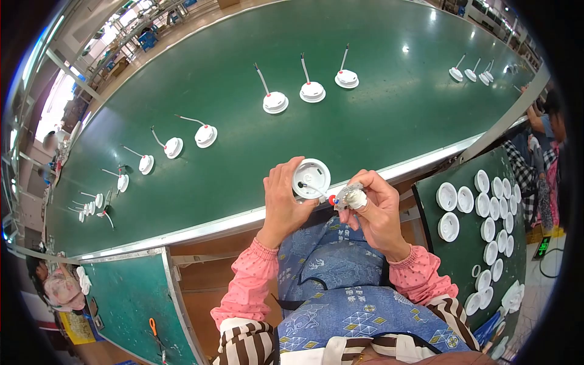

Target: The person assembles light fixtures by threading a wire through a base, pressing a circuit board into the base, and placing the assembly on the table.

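Observation:
My left hand (283, 199) grips a white round light housing (315, 176) by its side, its hollow inside facing up. A dark cable end and small slots show inside the cup. Pinched in the fingers of my right hand (382, 214) is a small whitish part with a clear, jagged edge (351, 198). A red ring (332, 199) with a bit of blue beside it sits at that part's left side. A short pale cable runs between the red ring and the housing. Both hands are just in front of the green belt's near metal edge, above my lap.
On the green belt (365, 121) stand several white housings with cables (312, 91), spread left and right. A side table at right holds several open white cups (449, 226). Orange-handled scissors (153, 328) lie on a green table at left. Other people (58, 286) sit at both sides.

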`<state>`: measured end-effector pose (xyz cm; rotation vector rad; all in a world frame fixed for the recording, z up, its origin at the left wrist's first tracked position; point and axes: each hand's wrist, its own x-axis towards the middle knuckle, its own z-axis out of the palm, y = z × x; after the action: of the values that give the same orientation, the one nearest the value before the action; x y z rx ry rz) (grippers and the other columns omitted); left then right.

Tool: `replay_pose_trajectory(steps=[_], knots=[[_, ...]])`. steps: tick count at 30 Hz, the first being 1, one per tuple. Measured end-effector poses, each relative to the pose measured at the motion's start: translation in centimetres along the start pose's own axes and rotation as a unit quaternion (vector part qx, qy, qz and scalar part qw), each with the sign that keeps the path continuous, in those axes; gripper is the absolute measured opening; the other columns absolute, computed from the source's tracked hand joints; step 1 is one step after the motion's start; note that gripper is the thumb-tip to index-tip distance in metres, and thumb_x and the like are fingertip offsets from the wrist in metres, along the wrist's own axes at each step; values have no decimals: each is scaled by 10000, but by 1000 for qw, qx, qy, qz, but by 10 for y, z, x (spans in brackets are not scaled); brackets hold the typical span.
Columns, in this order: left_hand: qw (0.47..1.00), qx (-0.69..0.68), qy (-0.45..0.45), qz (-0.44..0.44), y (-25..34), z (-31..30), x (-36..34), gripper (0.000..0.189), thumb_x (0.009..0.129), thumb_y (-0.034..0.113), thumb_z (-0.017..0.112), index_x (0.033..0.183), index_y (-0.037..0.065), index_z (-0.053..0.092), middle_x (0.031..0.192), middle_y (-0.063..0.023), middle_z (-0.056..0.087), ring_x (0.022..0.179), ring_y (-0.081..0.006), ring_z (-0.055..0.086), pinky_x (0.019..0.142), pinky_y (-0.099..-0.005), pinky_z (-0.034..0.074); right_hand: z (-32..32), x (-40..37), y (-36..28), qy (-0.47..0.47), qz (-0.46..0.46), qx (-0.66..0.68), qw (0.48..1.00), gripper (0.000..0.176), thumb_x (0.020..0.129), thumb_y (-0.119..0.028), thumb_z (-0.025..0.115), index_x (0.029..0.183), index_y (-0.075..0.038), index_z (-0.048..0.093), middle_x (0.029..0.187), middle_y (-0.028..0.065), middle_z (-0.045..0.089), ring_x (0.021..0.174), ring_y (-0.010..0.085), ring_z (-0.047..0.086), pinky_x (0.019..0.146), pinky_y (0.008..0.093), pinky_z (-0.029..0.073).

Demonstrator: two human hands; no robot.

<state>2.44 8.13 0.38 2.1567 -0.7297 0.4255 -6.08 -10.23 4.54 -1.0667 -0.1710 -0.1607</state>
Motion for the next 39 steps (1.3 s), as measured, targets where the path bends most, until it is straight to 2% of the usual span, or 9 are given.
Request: replay_pose_trajectory(steps=[6, 9, 13, 23, 26, 29, 32, 34, 39], knots=[[999, 3, 4, 34, 15, 3, 4, 789, 612, 145, 840, 1328, 52, 520, 1204, -101, 617, 1089, -292, 578, 912, -401, 385, -4, -4, 1, 43, 38, -94, 994, 67, 954, -24, 612, 1008, 15, 622, 865, 39, 612, 633, 81, 583, 486, 212, 426], [998, -11, -6, 53, 30, 6, 4, 802, 632, 145, 856, 1350, 52, 512, 1254, -116, 621, 1054, -303, 601, 928, -394, 407, -9, 1, 15, 81, -133, -369, 916, 91, 872, 47, 622, 955, 13, 642, 801, 30, 581, 599, 74, 528, 497, 235, 409], [999, -26, -35, 23, 49, 8, -1, 807, 639, 88, 847, 1366, 49, 499, 1282, -131, 615, 1028, -308, 623, 875, -398, 478, -8, 0, 8, 116, -151, -441, 877, 134, 801, 57, 642, 925, 7, 646, 759, 61, 546, 565, 130, 514, 499, 278, 409], [995, -85, -36, 29, 65, 20, -9, 752, 705, 45, 807, 1381, 25, 478, 1291, -174, 602, 1028, -337, 651, 834, -393, 507, -8, -10, -1, 79, -178, -489, 850, 175, 746, 80, 604, 909, 17, 622, 820, 135, 597, 638, 315, 629, 543, 383, 489], [989, -132, -61, 6, 68, 19, -10, 760, 705, 10, 782, 1396, 29, 465, 1306, -184, 588, 1082, -357, 644, 896, -402, 524, -12, -13, -1, 75, -213, -491, 841, 225, 741, 99, 596, 948, 27, 644, 786, 110, 569, 575, 198, 548, 490, 320, 413], [985, -147, -83, 26, 69, 18, -8, 804, 696, -38, 731, 1439, 39, 433, 1315, -173, 576, 1118, -334, 649, 926, -384, 533, -12, -17, -6, 74, -196, -516, 830, 192, 732, 72, 604, 915, 19, 621, 855, 144, 599, 680, 348, 646, 568, 406, 504], [975, -189, -118, -3, 72, 12, -6, 834, 723, -96, 650, 1498, 47, 377, 1253, -161, 612, 1055, -292, 675, 914, -359, 534, -17, -19, -8, 87, -205, -505, 834, 193, 731, 77, 602, 912, 13, 620, 860, 148, 596, 676, 357, 635, 575, 409, 507], [950, -249, -160, -97, 72, 5, -9, 858, 746, -123, 606, 1537, 62, 330, 1127, -167, 685, 993, -294, 701, 918, -367, 531, -22, -22, -11, 77, -198, -492, 844, 205, 736, 65, 615, 932, 9, 631, 849, 124, 592, 642, 311, 617, 558, 373, 490], [955, -236, -170, -60, 63, 3, -13, 884, 743, -205, 466, 1567, 50, 271, 925, -79, 688, 825, -135, 674, 816, -270, 532, -41, -28, -17, 59, -48, -358, 931, 260, 751, 26, 656, 1009, -3, 668, 822, 59, 572, 605, 181, 535, 549, 277, 427]])
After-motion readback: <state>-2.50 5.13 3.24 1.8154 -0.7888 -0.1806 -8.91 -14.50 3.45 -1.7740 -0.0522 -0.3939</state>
